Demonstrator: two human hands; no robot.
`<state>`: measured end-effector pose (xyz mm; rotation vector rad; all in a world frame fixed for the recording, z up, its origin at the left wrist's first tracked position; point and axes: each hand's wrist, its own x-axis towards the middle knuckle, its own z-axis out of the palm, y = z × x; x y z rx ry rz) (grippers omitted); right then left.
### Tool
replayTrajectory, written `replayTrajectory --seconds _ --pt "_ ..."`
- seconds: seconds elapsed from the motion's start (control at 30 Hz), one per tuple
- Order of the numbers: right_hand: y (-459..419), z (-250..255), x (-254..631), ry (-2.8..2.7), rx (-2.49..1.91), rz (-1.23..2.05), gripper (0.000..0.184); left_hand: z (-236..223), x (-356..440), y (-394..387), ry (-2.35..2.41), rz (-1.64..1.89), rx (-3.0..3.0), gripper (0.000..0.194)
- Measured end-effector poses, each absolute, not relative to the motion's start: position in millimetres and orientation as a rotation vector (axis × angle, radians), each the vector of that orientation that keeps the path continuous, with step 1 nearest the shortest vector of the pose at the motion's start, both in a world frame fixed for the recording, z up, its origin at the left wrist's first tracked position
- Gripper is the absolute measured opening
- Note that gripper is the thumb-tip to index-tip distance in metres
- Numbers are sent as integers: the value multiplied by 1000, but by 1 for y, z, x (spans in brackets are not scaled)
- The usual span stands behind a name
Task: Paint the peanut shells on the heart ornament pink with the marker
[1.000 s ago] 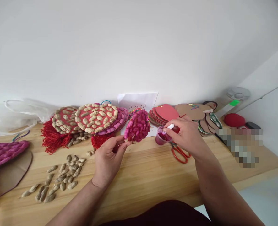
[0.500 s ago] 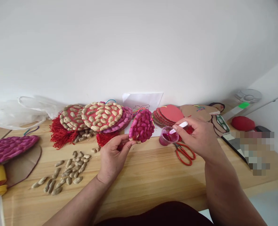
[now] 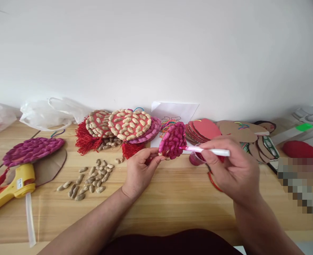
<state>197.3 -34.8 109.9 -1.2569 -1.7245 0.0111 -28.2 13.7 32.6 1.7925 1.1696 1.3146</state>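
Room over the surface's [image 3: 177, 207] middle, toward its near edge. Left hand [image 3: 140, 171] pinches disc [image 3: 172, 141] low on its left side, tilted above the surface. Disc lies left of right hand [image 3: 233, 170], which pinches brush [image 3: 195, 149] crosswise, tip leftward, touching disc. Cup [image 3: 195, 160] just beyond brush; paper [image 3: 176, 109] at far edge.

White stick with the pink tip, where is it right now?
In the head view it's right of centre: the white stick is in the right hand, its tip at the magenta peanut piece that the left hand holds.
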Motion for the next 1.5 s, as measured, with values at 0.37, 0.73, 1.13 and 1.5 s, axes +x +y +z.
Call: replayTrajectory --seconds 0.37,0.73,1.13,1.5 --pt "-33 97 173 -1964 -1155 -73 19 34 -28 13 1190 1335 1971 15" --pt "-32 95 173 -1972 -1157 -257 17 34 -28 13 1210 1341 1981 14" --pt "-31 92 170 -1981 -1127 -96 16 33 -26 15 1148 1331 1758 14" --pt "-31 87 171 -1919 -1129 -197 20 32 -27 14 1160 1350 1927 12"
